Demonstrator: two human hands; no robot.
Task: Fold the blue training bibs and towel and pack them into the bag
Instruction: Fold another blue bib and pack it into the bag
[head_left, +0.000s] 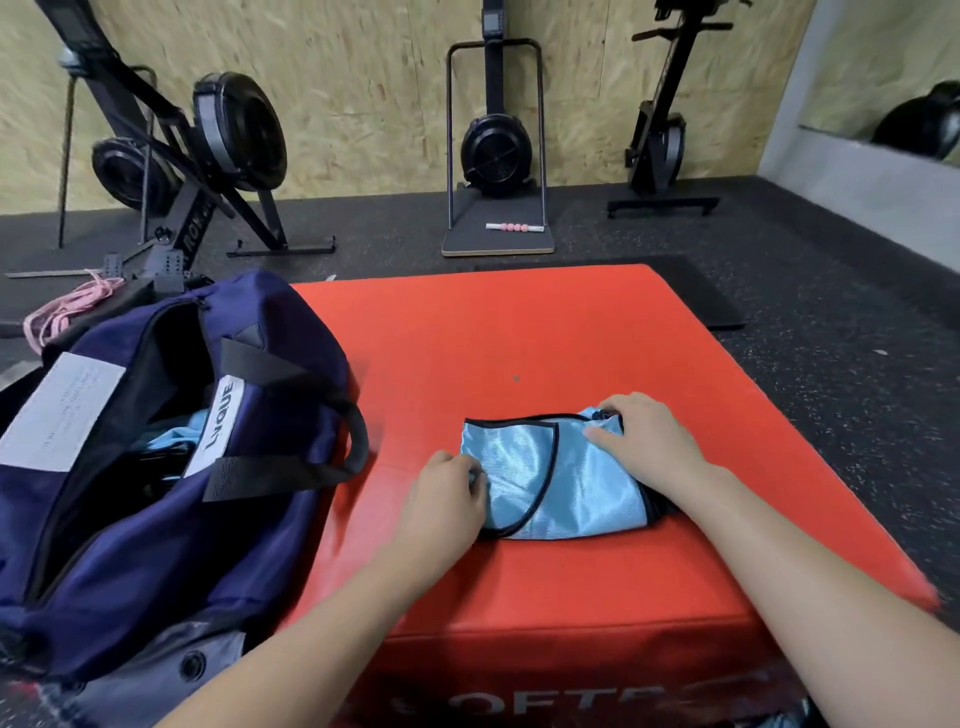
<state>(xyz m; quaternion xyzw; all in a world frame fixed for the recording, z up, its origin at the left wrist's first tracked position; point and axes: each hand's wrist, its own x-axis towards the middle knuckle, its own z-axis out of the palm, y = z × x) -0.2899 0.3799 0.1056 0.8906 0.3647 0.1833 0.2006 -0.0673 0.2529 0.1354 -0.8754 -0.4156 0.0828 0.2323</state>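
A light blue training bib (550, 475) with black trim lies folded into a small packet on the red foam box (519, 338). My left hand (447, 499) grips the packet's left edge with curled fingers. My right hand (644, 441) lies over its right end, fingers bent round the far right corner. The navy bag (171, 457) stands open on the left, overlapping the box's left edge, and light blue cloth (176, 436) shows inside it. No towel is in sight.
Black rowing and ski machines (496, 140) stand along the chipboard wall at the back. A pink rope (67, 312) lies on the floor behind the bag. Dark speckled rubber floor (857, 374) surrounds the box, with a black mat (696, 291) at the far right.
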